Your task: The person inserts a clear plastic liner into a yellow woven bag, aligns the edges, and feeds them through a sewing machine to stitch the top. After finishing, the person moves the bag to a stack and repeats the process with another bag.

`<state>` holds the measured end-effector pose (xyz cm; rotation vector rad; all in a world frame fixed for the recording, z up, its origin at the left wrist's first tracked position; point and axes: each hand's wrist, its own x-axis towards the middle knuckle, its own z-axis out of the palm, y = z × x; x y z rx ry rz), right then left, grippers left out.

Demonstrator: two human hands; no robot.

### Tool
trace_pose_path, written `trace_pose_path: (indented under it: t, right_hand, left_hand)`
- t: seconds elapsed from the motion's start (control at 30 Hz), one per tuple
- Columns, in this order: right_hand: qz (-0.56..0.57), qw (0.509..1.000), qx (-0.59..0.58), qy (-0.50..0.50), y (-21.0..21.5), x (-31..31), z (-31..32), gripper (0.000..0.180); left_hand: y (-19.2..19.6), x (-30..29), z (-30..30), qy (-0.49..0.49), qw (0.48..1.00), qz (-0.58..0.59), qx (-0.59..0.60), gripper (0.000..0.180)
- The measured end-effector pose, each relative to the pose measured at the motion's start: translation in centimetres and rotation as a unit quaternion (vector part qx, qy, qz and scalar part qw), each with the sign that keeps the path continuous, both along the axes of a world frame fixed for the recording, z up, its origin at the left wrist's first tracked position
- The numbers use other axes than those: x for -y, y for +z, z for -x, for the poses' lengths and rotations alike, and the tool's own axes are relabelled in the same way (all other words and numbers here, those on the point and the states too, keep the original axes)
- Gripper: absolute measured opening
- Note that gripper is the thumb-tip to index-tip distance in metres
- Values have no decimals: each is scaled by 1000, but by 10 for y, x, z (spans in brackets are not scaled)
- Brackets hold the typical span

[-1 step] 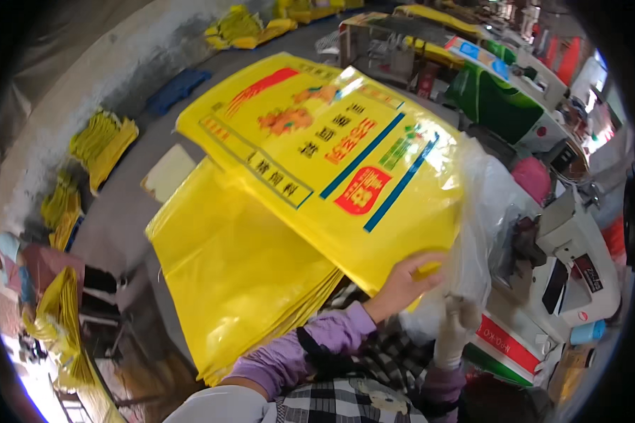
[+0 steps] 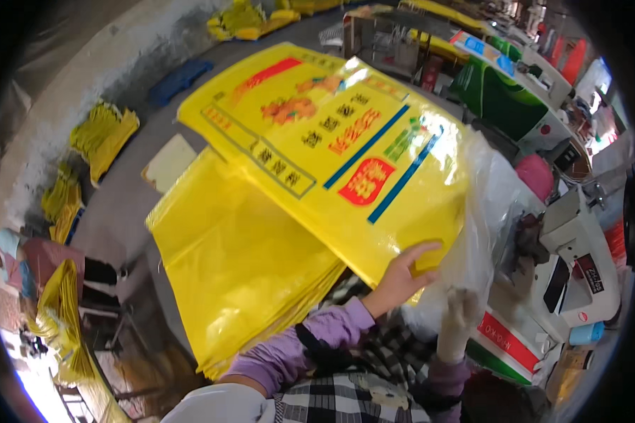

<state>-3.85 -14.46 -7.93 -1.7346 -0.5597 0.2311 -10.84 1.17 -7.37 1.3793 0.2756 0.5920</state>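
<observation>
A printed yellow woven sack (image 2: 289,204) lies across my lap and over a stack of plain yellow sacks (image 2: 240,247). Its near right end has a clear plastic liner (image 2: 476,211) bunched along it. My left hand (image 2: 402,278) rests on the near corner of the printed sack, index finger and thumb spread apart. My right hand (image 2: 460,317), in a pale glove, is closed at the lower end of the liner. Its fingers are blurred.
To the right stands a white sewing machine (image 2: 578,268) with a light-blue cup (image 2: 587,332) beside it. Folded yellow sacks (image 2: 104,137) lie along the wall. A person (image 2: 39,271) handles yellow sacks at the left. A green box (image 2: 497,95) is at the far right.
My left hand has shifted up slightly, its index finger lifting away from the thumb. My right hand has moved up a little along the liner. The printed sack has shifted slightly.
</observation>
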Motion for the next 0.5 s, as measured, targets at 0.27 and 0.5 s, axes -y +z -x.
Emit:
trace_pose_path:
  t: [0.27,0.5]
  right_hand:
    - [-55,988,-4,146,18,-41,-1,9]
    - [-74,990,-28,118,11,-60,19,3]
  left_hand:
    - [-45,15,-11,193,951,-223,-89,74]
    - [-37,3,7,152,938,-282,-131,68]
